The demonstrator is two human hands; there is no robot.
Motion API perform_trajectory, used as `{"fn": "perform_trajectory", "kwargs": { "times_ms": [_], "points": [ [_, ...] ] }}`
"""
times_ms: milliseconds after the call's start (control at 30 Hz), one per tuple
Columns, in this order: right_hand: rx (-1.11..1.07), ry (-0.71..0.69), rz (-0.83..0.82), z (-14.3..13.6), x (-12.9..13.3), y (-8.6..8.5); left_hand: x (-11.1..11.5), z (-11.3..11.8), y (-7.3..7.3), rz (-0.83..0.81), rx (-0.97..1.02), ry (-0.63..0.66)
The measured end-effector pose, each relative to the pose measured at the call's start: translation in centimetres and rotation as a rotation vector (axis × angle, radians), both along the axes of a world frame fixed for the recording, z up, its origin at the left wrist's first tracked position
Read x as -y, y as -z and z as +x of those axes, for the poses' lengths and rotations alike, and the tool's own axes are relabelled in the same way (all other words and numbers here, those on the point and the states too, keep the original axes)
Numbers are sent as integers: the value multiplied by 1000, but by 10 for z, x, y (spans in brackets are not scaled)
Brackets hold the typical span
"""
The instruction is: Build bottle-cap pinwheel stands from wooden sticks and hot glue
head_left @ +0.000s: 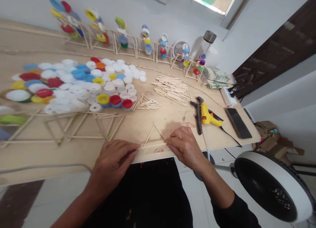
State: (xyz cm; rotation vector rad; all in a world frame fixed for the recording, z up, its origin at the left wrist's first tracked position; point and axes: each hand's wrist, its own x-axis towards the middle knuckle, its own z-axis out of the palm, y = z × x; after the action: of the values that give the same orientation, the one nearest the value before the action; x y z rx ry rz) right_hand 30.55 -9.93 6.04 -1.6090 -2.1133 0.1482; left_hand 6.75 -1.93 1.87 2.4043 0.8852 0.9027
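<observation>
A small triangle of thin wooden sticks lies flat near the table's front edge, with its bottom wooden stick [155, 145] running between my two hands. My left hand [116, 159] has its thumb and fingers pinched together at the stick's left end. At the right corner, my right hand [185, 144] pinches the other end of that stick, its fingertips hiding the joint. Right of my right hand rests a yellow glue gun [206, 114] on a black stand. Short cut sticks [147, 103] and a pile of longer sticks [171, 89] lie beyond the triangle.
Many coloured bottle caps [79, 75] spread across the left. Stick frames [84, 126] stand in front of them. Cap-bearing stick frames [124, 45] line the wall. A phone [238, 122], power strip [228, 96] and bottle [206, 45] are right. A floor fan [271, 185] stands beside the table.
</observation>
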Motion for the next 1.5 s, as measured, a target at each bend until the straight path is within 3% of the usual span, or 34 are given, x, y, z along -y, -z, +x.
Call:
{"fn": "perform_trajectory", "kwargs": {
  "times_ms": [1067,1267,1500],
  "points": [
    [19,2,-77,0,-3,3,1,7,0,7,-62,-31],
    [-80,97,-40,12,7,-2,-1,6,4,61,-55,-1],
    [-117,183,-99,11,20,6,-1,6,4,58,-44,-8]
  ]
}}
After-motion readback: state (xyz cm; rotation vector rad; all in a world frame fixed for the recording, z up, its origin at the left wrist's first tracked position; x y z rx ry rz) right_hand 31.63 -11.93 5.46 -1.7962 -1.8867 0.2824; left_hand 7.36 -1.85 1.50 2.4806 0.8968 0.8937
